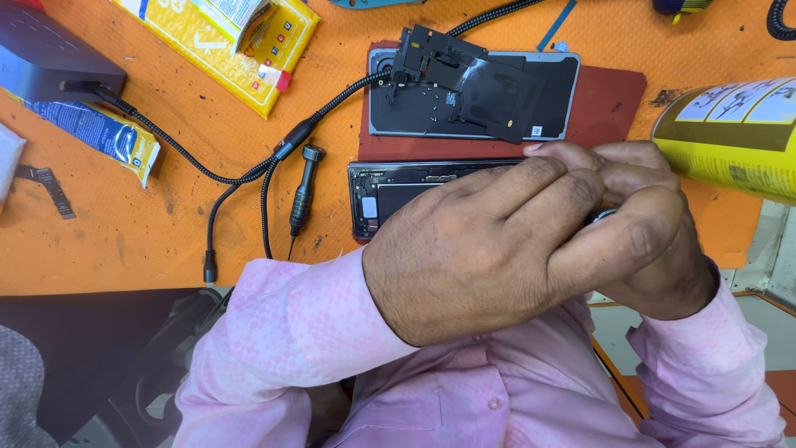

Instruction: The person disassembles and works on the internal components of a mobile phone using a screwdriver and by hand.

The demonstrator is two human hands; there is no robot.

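The left hand (pixel 489 249), in a pink sleeve (pixel 290 340), lies curled over the right hand (pixel 655 241); both hands are pinched together, but what they grip is hidden, so I cannot tell; under them lies an opened phone body (pixel 390 199) on the orange tabletop (pixel 124 241); just left, a black screwdriver (pixel 303 192) beside a braided cable (pixel 240 174); beyond, a removed back cover (pixel 473 95) on a red mat (pixel 613 95); far left, a yellow packet (pixel 224 50).

An orange work mat (pixel 149 224), scuffed and stained, covers the bench from nine to three o'clock under even, bright light. A dark red pad (pixel 609 95) lies on it toward one o'clock. Pale tiled floor (pixel 767 249) shows at four o'clock.
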